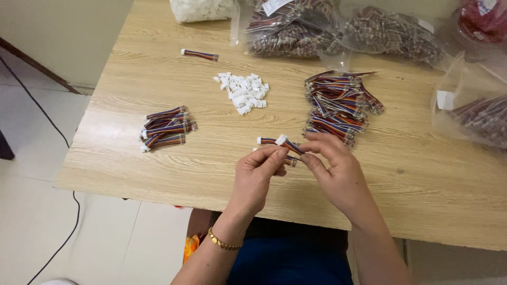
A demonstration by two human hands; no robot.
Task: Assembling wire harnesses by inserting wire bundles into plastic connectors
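Along the top edge of the frame lie clear plastic bags: one of white parts [200, 9] at upper left, two of dark cables [288, 26] [393, 32] centre, a red-filled one [483, 21] upper right, and another with a white label [445, 100] at right.

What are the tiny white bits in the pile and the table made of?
The white bits look like hard moulded plastic: small, blocky, evenly white and matte. The table looks like pale wood, with streaky grain lines, though the very even surface suggests it may be a printed laminate rather than solid wood.
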